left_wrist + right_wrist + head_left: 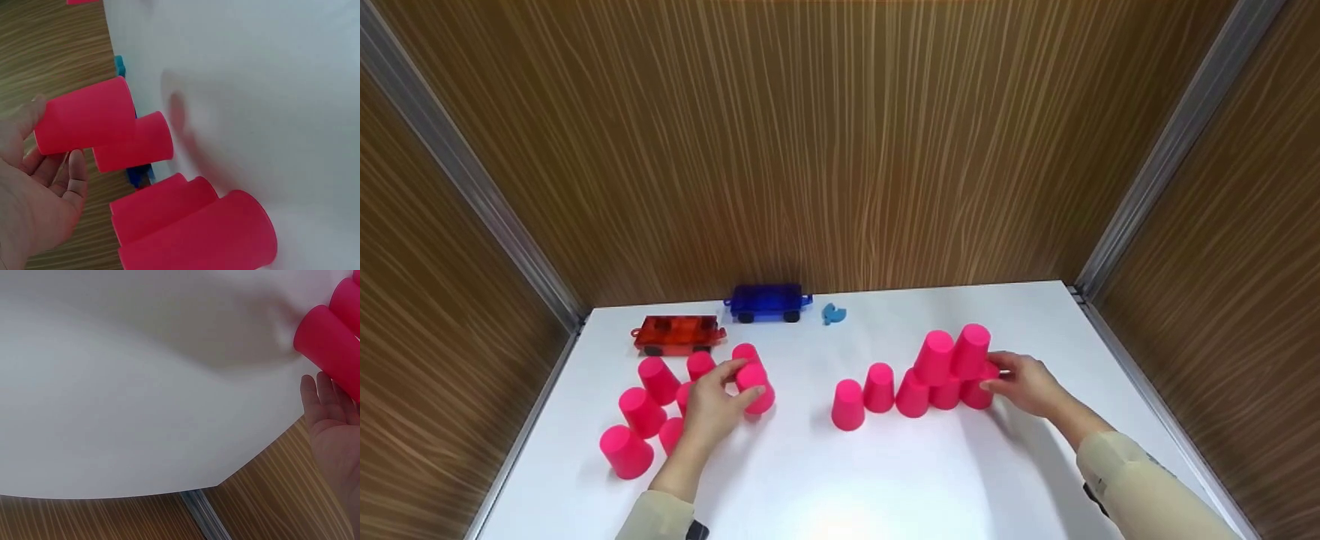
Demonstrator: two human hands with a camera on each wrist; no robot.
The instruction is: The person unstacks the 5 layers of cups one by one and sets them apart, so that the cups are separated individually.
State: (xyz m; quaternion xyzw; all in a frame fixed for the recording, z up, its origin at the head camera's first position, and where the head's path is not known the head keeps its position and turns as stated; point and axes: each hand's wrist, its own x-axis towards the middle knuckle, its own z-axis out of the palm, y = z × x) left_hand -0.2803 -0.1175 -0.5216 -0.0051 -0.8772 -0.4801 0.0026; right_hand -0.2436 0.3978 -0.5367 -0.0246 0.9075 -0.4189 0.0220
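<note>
My left hand [714, 409] pinches a pink cup [755, 388] that stands upside down. The left wrist view shows this held cup [87, 116] between the thumb and fingers, above the table. Another pink cup [746, 354] is behind it, and several more upside-down cups [642, 412] stand to the left of the hand. To the right, a row of upside-down cups [913, 395] carries two cups [936, 358] on top. At the row's right end, my right hand [1030, 382] rests beside the end cup [332, 346], its visible fingers fairly straight; the right wrist view hides the thumb.
A red toy car base [679, 334] and a blue one [769, 301] stand at the back left of the white table [840, 480]. Near them lies a small light-blue piece [833, 313]. Wood-grain walls [840, 150] enclose the back and sides.
</note>
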